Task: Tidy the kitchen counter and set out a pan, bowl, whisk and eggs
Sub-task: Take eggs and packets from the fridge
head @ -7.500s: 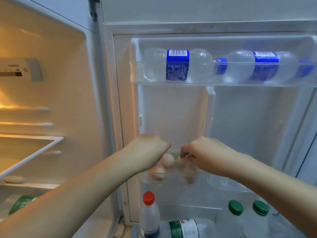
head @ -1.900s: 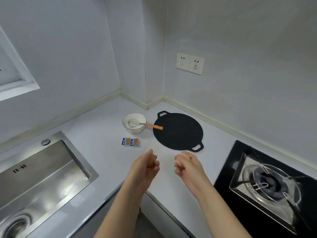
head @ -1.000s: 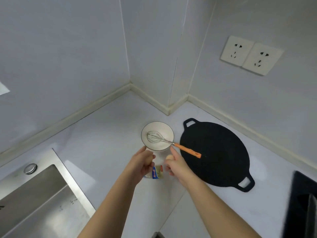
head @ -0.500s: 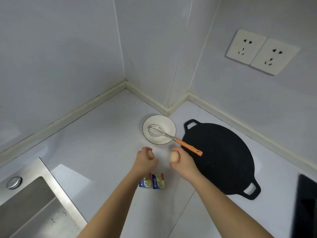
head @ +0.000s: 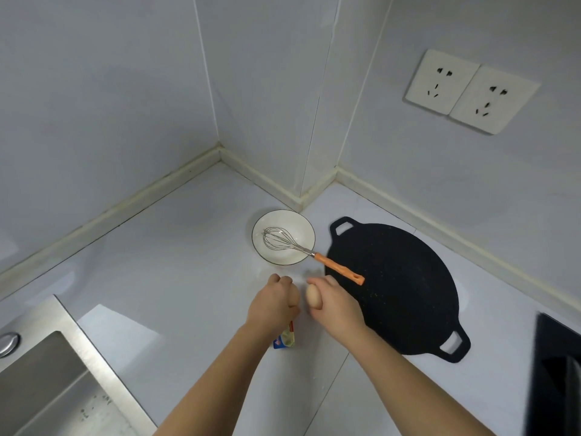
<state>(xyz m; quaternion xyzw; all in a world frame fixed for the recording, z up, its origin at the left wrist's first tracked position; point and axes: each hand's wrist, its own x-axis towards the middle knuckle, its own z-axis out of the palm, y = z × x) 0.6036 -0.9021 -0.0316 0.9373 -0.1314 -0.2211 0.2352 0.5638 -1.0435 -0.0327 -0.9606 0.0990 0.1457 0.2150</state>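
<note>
Eggs (head: 313, 299) now near bowl (head: 295, 223); whisk handle (head: 339, 269) points right.

Right of the steel sink (head: 41, 394), a small blue-and-yellow packet (head: 286, 338) lying flat, a black hob (head: 556, 372) much farther right, two white wall sockets (head: 468, 91) high above.

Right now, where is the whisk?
The whisk sits mid-frame in the head view, wires in the bowl by the wall corner, its orange handle poking right over the pan edge.
</note>
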